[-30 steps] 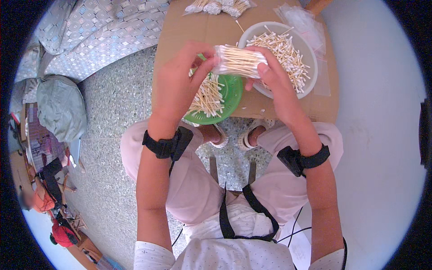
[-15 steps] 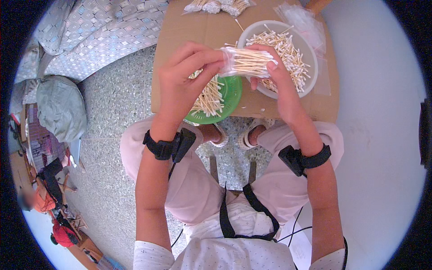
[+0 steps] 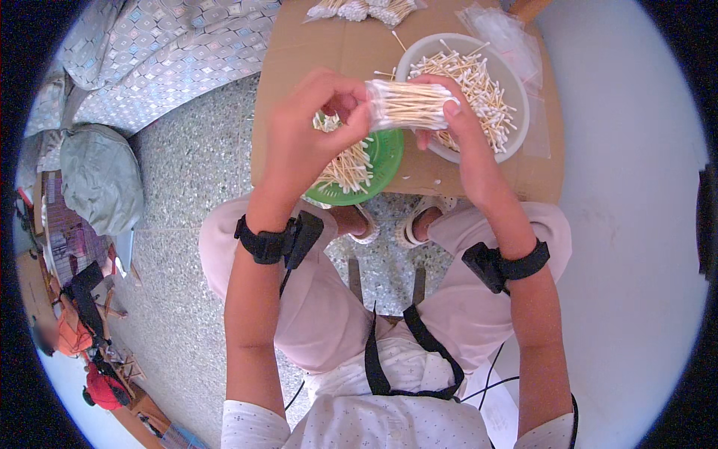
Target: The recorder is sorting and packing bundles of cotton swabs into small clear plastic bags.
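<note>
A small clear plastic bag packed with cotton swabs (image 3: 411, 105) is held level above the table, its wooden sticks lying side by side. My right hand (image 3: 467, 123) grips its right end, thumb in front and fingers behind. At the opposite end, my left hand (image 3: 318, 120) has its thumb and curled fingers against the plastic; this hand is slightly blurred. Below my left hand, a green plastic basket (image 3: 387, 168) holds loose cotton swabs, partly hidden by the hand. Behind my right hand stands a whitish round bowl (image 3: 521, 112) full of loose swabs.
Several filled swab bundles (image 3: 363, 9) lie at the table's far edge. Empty clear bags (image 3: 505, 45) are beside the bowl at the far right. Cardboard (image 3: 299, 45) covers the table. A wall (image 3: 621, 224) is close on the right. Another person (image 3: 71, 337) is at far left.
My left hand's fingers have gone from stretched out along the bag's end to more curled. The bag has turned slightly, and my right hand keeps its grip.
</note>
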{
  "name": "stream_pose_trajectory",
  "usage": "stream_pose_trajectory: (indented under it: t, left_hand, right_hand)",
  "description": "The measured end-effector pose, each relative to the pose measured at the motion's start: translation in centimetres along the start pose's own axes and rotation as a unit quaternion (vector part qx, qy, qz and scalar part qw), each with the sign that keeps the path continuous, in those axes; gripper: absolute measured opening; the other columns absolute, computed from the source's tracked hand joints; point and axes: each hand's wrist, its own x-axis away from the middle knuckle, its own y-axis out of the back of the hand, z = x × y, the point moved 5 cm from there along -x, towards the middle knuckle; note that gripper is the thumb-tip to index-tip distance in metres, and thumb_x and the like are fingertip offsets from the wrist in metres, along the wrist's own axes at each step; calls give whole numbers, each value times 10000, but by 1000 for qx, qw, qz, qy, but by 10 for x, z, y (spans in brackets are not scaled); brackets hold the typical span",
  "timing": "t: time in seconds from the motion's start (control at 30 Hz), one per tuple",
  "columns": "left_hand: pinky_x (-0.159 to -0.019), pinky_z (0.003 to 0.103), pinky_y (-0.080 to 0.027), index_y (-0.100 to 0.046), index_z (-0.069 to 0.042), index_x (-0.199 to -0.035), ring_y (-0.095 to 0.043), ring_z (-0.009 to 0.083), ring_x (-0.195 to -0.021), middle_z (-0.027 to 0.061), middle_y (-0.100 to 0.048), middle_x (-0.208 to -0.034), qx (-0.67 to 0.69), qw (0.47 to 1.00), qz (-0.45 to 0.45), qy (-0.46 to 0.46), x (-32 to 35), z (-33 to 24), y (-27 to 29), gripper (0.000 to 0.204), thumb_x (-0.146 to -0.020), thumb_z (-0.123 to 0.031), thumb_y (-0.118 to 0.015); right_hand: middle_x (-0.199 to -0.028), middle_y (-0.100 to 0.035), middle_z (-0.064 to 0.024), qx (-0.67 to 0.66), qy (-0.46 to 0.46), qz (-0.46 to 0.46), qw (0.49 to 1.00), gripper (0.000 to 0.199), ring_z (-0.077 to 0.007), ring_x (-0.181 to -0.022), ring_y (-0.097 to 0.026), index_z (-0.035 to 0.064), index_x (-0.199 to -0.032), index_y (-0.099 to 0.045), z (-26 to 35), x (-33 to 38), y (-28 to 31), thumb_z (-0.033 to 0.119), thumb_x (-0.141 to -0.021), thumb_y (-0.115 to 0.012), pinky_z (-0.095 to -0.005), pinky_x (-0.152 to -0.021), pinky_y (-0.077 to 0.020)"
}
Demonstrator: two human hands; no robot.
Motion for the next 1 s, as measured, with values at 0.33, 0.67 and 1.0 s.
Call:
stream_pose_trajectory:
  t: [0.33, 0.67, 1.0]
  left_hand:
    - [-650, 228, -475, -654, -22, -879, -576, 94, -693, 21, -618, -784, 2, 997, -69, 22, 1, 6, 12, 135, -758, -19, -713]
    - [-648, 234, -474, -675, -22, -889, -582, 101, -707, 27, -621, -793, 41, 999, -29, 18, -2, 0, 6, 108, -790, -33, -716]
    - [-661, 244, -498, -696, -25, -910, -604, 116, -733, 45, -644, -869, 1, 1000, 23, 2, -1, -5, 6, 132, -780, -19, -718]
  right_hand:
    - [-1113, -568, -63, -68, 20, -12, 997, 419, -146, -912, -542, 69, -1294, -441, 0, -1, 1, 339, -985, -363, -303, -822, -444]
    - [-1185, -550, -70, -104, 17, 3, 994, 423, -152, -996, -547, 73, -1311, -425, -4, -2, 2, 349, -996, -360, -305, -844, -454]
    - [-1133, -567, -76, -19, 11, -4, 1000, 369, -148, -968, -540, 87, -1294, -437, 0, -1, 0, 309, -1001, -397, -299, -811, -467]
